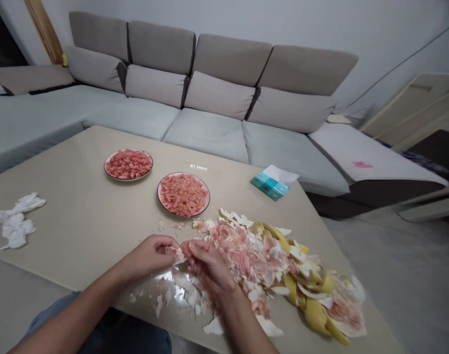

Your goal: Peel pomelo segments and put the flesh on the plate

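Over the near part of the table, my left hand (152, 253) and my right hand (209, 265) meet with fingertips pinched on one small pomelo segment (185, 250). Whitish membrane (179, 255) shows at my left fingertips, while pink flesh shows by my right thumb. Just beyond my hands sits a dark-rimmed plate (159, 197) heaped with peeled pink pomelo flesh (183, 194). To the right of my right hand spreads a pile of pink-white membranes (246, 250) mixed with yellow pomelo peel (316, 314). White pith scraps (189, 290) lie scattered below my fingers.
Farther back left is a second plate (117, 179) of pink pomelo flesh. A blue tissue pack (270, 186) lies near the table's right edge. Crumpled white tissues (17, 228) rest at the left. A grey sofa (209, 128) lines the far side of the table (87, 206).
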The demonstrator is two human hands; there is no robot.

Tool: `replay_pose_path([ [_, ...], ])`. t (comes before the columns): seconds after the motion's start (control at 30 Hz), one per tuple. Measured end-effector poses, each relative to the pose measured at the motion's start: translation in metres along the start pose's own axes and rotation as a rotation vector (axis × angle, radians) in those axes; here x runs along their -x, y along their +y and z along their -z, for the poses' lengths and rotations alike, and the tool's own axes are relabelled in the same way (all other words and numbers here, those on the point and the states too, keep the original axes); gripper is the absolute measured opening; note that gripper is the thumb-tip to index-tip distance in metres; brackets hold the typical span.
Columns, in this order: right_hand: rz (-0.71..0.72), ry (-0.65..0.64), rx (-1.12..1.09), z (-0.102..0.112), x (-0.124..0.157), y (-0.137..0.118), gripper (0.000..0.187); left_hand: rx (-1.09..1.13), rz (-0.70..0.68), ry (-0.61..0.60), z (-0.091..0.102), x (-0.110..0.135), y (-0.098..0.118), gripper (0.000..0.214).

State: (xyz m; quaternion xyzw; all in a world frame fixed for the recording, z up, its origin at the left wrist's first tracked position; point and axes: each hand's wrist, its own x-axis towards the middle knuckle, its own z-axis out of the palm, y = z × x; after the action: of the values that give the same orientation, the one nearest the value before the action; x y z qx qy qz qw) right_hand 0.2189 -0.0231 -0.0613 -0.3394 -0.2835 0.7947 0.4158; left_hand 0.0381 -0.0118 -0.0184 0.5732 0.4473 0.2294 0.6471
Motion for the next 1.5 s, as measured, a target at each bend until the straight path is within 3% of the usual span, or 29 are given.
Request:
replay_pose_path([
  [0.13, -0.038, -0.07, -0.047, 0.0, 0.0, -0.001, 0.033, 0.016, -0.009, -0.039, 0.001, 0.001, 0.002, 0.02],
  [0.3, 0.04, 0.016, 0.096, -0.002, 0.002, -0.002, 0.031, 0.009, -0.029, -0.055, 0.002, 0.002, 0.005, 0.023],
  [0.47, 0.038, 0.04, 0.136, -0.001, 0.002, 0.0, 0.029, -0.061, -0.021, 0.031, 0.002, 0.001, -0.001, 0.025],
  [0.7, -0.043, -0.152, -0.113, 0.002, 0.001, 0.003, 0.028, -0.001, -0.043, -0.04, 0.001, 0.002, 0.002, 0.026],
  [0.87, -0.056, -0.151, -0.101, 0.003, 0.001, 0.002, 0.029, 0.018, -0.047, -0.05, 0.0, 0.003, 0.003, 0.025],
  [0.97, 0.024, -0.042, 0.081, -0.001, 0.004, -0.001, 0.03, 0.002, -0.039, -0.029, 0.001, 0.002, 0.003, 0.025],
  [1.07, 0.148, 0.05, 0.273, -0.005, 0.007, -0.004, 0.042, -0.023, -0.022, -0.011, 0.003, 0.002, 0.003, 0.027],
  [1.33, 0.284, 0.092, 0.454, -0.009, 0.011, -0.001, 0.052, -0.1, -0.006, 0.052, 0.001, 0.0, 0.002, 0.022],
  [1.5, 0.555, 0.201, 0.658, -0.015, 0.013, -0.002, 0.045, -0.129, -0.009, 0.076, 0.0, 0.001, 0.004, 0.022],
])
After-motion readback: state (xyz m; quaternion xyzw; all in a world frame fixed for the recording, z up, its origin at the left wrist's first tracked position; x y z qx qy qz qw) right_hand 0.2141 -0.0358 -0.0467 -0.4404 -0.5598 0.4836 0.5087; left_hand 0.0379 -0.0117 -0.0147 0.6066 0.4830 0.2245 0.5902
